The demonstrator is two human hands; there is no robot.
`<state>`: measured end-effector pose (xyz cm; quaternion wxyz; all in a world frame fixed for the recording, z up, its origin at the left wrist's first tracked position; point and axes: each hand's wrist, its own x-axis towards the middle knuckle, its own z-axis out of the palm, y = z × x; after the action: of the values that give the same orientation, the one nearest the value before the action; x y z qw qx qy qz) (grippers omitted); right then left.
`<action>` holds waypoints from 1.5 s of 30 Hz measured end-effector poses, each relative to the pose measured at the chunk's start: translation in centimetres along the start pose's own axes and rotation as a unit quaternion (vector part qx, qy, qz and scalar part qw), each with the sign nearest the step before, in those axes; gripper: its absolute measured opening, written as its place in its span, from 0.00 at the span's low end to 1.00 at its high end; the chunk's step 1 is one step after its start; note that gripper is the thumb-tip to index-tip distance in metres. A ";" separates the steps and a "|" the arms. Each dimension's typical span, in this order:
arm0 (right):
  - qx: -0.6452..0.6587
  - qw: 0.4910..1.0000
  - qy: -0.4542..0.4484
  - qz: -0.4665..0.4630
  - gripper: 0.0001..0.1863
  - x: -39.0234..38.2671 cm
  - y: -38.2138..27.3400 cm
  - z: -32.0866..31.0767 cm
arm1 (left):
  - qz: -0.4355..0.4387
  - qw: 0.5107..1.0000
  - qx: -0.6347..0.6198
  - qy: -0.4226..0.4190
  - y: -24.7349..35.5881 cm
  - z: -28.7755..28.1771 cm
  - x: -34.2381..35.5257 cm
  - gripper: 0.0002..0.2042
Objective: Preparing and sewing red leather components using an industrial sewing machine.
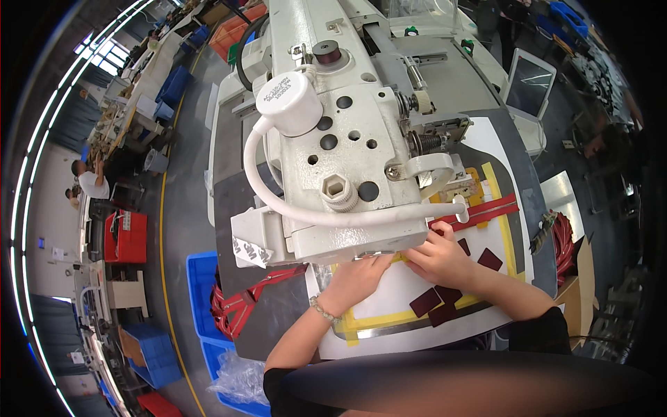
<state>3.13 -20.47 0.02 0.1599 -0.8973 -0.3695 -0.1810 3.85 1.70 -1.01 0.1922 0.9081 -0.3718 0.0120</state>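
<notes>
Dark red patches [490,259] before the sewing machine [340,156] looked still unused; left hand [358,281] and right hand [443,258] half-curled there, couldn't tell grip.

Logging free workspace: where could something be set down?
Dark tabletop shows left of the left forearm, below the red strips, and narrowly right of the white sheet. Crowded: left hand and right hand by the machine head, dark red patches beside the right.

Sewing workshop: industrial sewing machine [347,167], red zips [497,211], blue bins [165,370], yellow floor line [162,229], strip lights [25,236]; far left, apparently another worker [94,183], too small to be sure.
</notes>
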 end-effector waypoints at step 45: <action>-0.055 0.996 0.044 0.062 0.15 0.0 -2.0 1.2 | -0.047 0.985 0.110 0.127 1.1 0.8 -1.0 0.21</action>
<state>1.93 -18.62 -0.74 0.1374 -0.9171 -0.2951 -0.2302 2.27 1.33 -1.55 0.1374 0.9313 -0.2977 0.1590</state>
